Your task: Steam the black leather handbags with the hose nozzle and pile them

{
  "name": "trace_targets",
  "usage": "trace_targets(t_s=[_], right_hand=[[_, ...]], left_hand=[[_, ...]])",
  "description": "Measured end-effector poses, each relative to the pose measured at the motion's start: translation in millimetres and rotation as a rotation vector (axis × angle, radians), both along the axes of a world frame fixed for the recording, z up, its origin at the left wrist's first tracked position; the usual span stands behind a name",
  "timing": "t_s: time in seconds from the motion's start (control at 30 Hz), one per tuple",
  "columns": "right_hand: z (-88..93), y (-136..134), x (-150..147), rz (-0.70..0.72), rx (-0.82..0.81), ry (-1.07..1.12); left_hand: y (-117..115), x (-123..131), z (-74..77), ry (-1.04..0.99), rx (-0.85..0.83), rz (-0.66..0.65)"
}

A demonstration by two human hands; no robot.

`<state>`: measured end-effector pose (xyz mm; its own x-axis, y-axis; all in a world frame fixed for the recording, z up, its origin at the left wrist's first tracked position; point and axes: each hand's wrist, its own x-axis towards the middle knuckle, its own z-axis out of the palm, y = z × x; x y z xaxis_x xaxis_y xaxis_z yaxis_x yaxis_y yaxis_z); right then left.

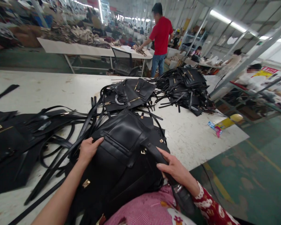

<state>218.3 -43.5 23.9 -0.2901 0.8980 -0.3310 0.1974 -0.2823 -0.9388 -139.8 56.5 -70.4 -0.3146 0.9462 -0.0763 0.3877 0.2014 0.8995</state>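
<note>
Pale worktop point(187, 134) in a workshop. Left hand point(87, 151): fingers pinching the edge of one black bag point(124, 134), lying toward 3 o'clock. Dark strap point(154, 153): running 10 to 4 o'clock. Right hand point(176, 168), nearer the strap: fingers closing around it.

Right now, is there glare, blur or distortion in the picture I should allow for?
Head view: soft sheen on the black panel between the left hand and right hand; head view: ceiling lights washed out white; head view: far-left background blurred; head view: metal post leaning at right, perhaps lens stretch or tilt.
</note>
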Motion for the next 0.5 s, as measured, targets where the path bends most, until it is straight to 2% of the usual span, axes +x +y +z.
trace_targets(t_s=[0.13, 0.3, 0.5], right_hand=[[-3.5, -24, 11, 0.067, 0.021, -0.097], [-5.0, -42, 4, 0.244, 0.006, -0.177], [-32.3, -42, -22, 0.3, 0.043, -0.329]], left_hand=[[-2, 2, -14.0, 0.133, -0.05, 0.009], [0, 3, -20.8, 0.187, -0.1, 0.028], [-5, 11, -24.6, 0.195, -0.117, 0.027]])
